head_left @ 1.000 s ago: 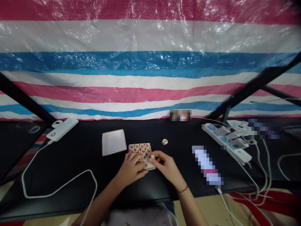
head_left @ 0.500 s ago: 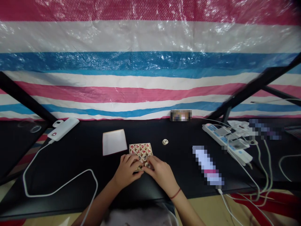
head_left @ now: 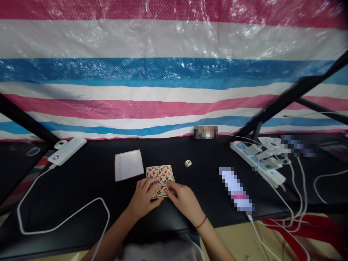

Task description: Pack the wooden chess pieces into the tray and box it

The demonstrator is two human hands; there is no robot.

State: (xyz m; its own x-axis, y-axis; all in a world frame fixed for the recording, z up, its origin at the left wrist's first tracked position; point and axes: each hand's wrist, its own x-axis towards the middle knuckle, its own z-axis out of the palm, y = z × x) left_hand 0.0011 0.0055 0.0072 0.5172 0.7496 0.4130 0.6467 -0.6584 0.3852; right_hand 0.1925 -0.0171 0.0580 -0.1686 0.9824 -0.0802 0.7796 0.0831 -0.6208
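A small shallow box (head_left: 160,169) packed with several round wooden chess pieces marked in red and black lies on the black table (head_left: 89,177). My left hand (head_left: 143,197) rests on the box's near left corner, fingers curled over the pieces. Pressed onto the near right rows is my right hand (head_left: 182,199), its fingertips bent down on the pieces and a red cord round its wrist. What the fingers cover is hidden. One loose piece (head_left: 187,163) lies on the table to the right, beyond the box. The box's white lid (head_left: 128,165) lies to the left.
A white power bank (head_left: 67,150) with a looping white cable (head_left: 65,217) sits at the left. A white power strip (head_left: 257,162) with several plugs and cords is at the right. A striped plastic sheet (head_left: 174,72) hangs behind the table, crossed by black bars.
My right hand has dropped from holding a piece above the box's right edge to pressing down on the near rows. Both hands drew slightly nearer; the camera shifted a little.
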